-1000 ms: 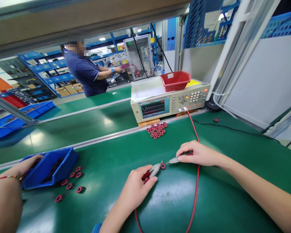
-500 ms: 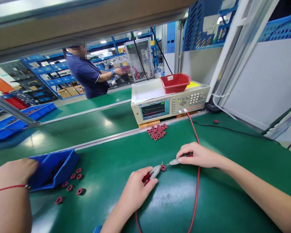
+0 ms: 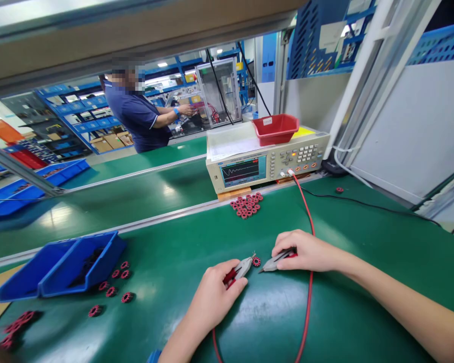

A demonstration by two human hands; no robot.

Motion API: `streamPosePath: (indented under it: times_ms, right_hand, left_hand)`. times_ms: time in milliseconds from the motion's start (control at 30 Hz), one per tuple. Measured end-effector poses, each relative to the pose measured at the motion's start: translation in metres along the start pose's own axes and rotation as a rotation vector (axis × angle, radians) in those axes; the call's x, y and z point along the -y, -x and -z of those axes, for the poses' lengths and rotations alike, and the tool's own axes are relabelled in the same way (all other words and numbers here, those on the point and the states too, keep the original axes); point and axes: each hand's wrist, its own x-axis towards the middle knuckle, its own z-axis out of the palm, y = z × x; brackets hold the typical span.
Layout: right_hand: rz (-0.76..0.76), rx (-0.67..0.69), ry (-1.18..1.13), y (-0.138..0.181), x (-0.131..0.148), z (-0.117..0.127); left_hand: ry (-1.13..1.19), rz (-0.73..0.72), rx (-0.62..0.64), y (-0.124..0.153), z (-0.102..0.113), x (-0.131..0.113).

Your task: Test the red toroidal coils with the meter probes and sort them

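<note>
Nearby, the left hand [image 3: 214, 297] is closed tight around a red-handled clip [image 3: 241, 267], its tip at the little red ring [image 3: 256, 261]. At the ring's 3 o'clock, just apart, the right hand [image 3: 306, 252] pinches a second clip [image 3: 274, 262]. At 12 o'clock lies a ring pile [image 3: 246, 205], then the meter [image 3: 265, 161].

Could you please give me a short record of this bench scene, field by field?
Left hand: holds left clip, tip at the ring coil
Right hand: holds right clip, tip just short of the coil
Leads: red lead runs to the tester
Tester top: red tray
By tester: coil pile
Left side: blue bins, loose coils
Surface: green bench
Background: a person at another station
</note>
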Motion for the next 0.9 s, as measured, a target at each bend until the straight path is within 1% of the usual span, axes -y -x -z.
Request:
streamPosePath:
  times_ms: [133,333,567,767,833,900]
  right_hand:
    - [-0.064,-0.029,0.066,-0.002,0.002,-0.005]
    - [-0.046,-0.035,0.051,-0.002,0.002,-0.003]
    - [-0.064,-0.034,0.056,-0.003,-0.003,-0.006]
    - [0.042,0.046,-0.115,-0.004,-0.017,0.003]
    - [0.044,0.064,-0.167,-0.005,-0.02,0.005]
    - [0.03,0.061,-0.199,-0.006,-0.023,0.005]
  left_hand:
    - [0.005,0.002,-0.005,0.0,0.0,0.0]
    - [-0.007,-0.013,-0.002,0.0,0.001,-0.002]
    - [0.014,-0.009,0.0,0.0,0.001,0.0]
    - [0.058,-0.003,-0.017,-0.001,0.002,-0.001]
    - [0.062,0.014,-0.054,0.004,0.005,-0.001]
    - [0.053,0.043,-0.108,0.015,0.011,0.003]
